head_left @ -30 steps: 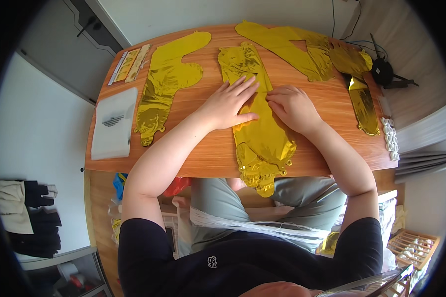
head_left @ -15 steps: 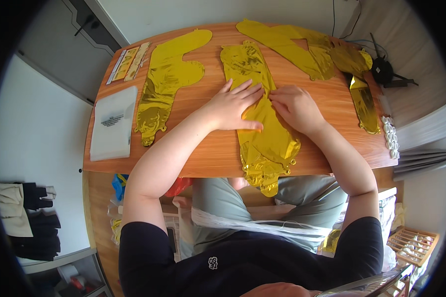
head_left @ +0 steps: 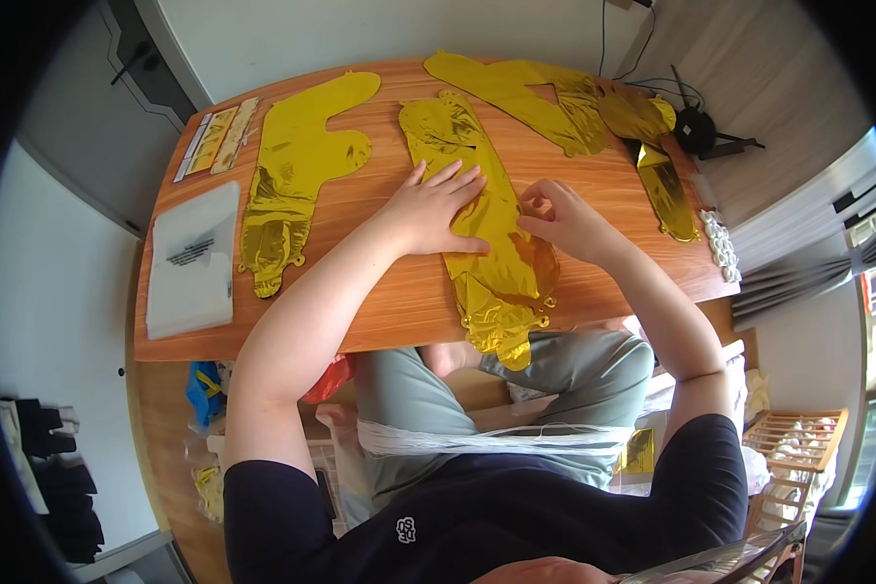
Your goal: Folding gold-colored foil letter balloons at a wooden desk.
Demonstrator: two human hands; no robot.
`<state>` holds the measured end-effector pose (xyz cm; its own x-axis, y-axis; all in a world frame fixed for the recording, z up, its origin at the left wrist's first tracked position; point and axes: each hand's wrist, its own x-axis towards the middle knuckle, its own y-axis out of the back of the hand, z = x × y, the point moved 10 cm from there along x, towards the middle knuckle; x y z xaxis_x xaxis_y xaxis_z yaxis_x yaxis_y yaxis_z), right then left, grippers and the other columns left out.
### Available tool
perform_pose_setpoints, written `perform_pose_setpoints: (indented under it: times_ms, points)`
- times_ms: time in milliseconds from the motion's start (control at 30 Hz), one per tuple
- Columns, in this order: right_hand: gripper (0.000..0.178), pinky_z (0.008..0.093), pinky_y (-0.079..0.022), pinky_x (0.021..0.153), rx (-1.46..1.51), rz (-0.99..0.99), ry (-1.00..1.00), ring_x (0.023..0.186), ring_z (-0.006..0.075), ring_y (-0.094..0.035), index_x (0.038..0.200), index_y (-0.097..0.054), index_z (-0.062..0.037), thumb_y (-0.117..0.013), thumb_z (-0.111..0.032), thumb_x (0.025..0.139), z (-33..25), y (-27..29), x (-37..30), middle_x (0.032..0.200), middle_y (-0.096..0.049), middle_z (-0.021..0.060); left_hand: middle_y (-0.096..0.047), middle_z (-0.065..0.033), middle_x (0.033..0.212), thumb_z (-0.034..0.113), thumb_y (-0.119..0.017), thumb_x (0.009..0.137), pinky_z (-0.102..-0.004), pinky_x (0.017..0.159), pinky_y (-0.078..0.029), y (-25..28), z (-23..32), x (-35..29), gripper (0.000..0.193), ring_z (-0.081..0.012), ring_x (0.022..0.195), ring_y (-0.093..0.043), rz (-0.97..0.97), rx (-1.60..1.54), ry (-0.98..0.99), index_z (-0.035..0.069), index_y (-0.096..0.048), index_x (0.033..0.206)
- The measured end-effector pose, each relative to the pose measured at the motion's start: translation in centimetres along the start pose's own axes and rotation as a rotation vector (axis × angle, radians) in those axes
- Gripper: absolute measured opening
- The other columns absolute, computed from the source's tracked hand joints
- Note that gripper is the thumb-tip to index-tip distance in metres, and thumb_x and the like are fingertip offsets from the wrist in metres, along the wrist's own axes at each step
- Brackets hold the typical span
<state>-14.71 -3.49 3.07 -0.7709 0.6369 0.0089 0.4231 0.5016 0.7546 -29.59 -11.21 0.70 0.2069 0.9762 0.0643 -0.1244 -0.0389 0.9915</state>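
A flat, uninflated gold foil balloon (head_left: 492, 219) lies in front of me, its crinkled lower end hanging over the table's near edge. My left hand (head_left: 438, 209) rests flat on its left side, fingers spread and thumb stretched to the right. At the balloon's right edge, my right hand (head_left: 560, 222) is closed, thumb and fingertips drawn together on the foil rim; its other fingers are curled. The foil just below those fingertips is creased and shiny.
Another gold foil balloon (head_left: 307, 146) lies left, with more gold foil balloons (head_left: 545, 97) far right. A stack of clear plastic bags (head_left: 195, 268) and printed strips (head_left: 214, 141) sit at the left edge. A black device (head_left: 696, 128) and white ribbon coils (head_left: 720, 243) line the right. White strings (head_left: 496, 440) cross my lap.
My right hand has slid a little down along the balloon's right edge, its fingers loosening slightly. My left hand stays flat on the foil. The whole view has shifted somewhat.
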Motion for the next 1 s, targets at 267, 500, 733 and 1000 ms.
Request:
perform_pose_setpoints:
  times_ms: [267,500,733,1000]
  points:
    - [0.057,0.0284,-0.053,0.072,0.312,-0.132,-0.284,0.084,0.0130,-0.065,0.136,-0.050,-0.0023,-0.079,-0.017,0.089,0.8,-0.3,-4.1,0.093,-0.064,0.0057,-0.027,-0.0060,0.171,0.085,-0.060,0.079,-0.0570,0.128,-0.014,0.1,0.0,-0.2,0.116,-0.0270,0.159,-0.021,-0.004,-0.005,0.016,0.014,-0.027,0.164]
    - [0.056,0.0252,-0.054,0.079,0.183,0.147,-0.023,0.088,0.0106,-0.067,0.141,-0.046,-0.0003,-0.074,-0.005,0.093,-3.7,0.8,-7.5,0.093,-0.066,0.0040,-0.026,-0.0054,0.171,0.089,-0.057,0.078,-0.0578,0.128,-0.014,-0.2,-0.1,0.1,0.118,-0.0260,0.159,-0.021,0.000,-0.017,-0.002,0.014,-0.027,0.164]
    - [0.041,0.0405,-0.051,0.101,-0.003,-0.068,0.286,0.108,0.0338,-0.069,0.135,-0.057,-0.0026,-0.067,-0.006,0.095,-8.9,-3.9,-9.4,0.118,-0.070,0.0166,-0.024,-0.0032,0.172,0.079,-0.058,0.085,-0.0587,0.128,-0.013,-1.5,-1.0,0.4,0.106,-0.0248,0.159,-0.020,0.027,0.038,-0.029,0.017,-0.027,0.165]
    - [0.030,0.0492,-0.047,0.107,-0.138,0.016,0.479,0.113,0.0376,-0.066,0.122,-0.067,-0.0049,-0.068,-0.007,0.093,-9.0,-3.6,-9.3,0.117,-0.071,0.0164,-0.024,-0.0035,0.172,0.085,-0.047,0.087,-0.0584,0.128,-0.012,-1.4,-0.8,0.4,0.106,-0.0250,0.159,-0.019,-0.008,0.003,-0.010,0.016,-0.026,0.165]
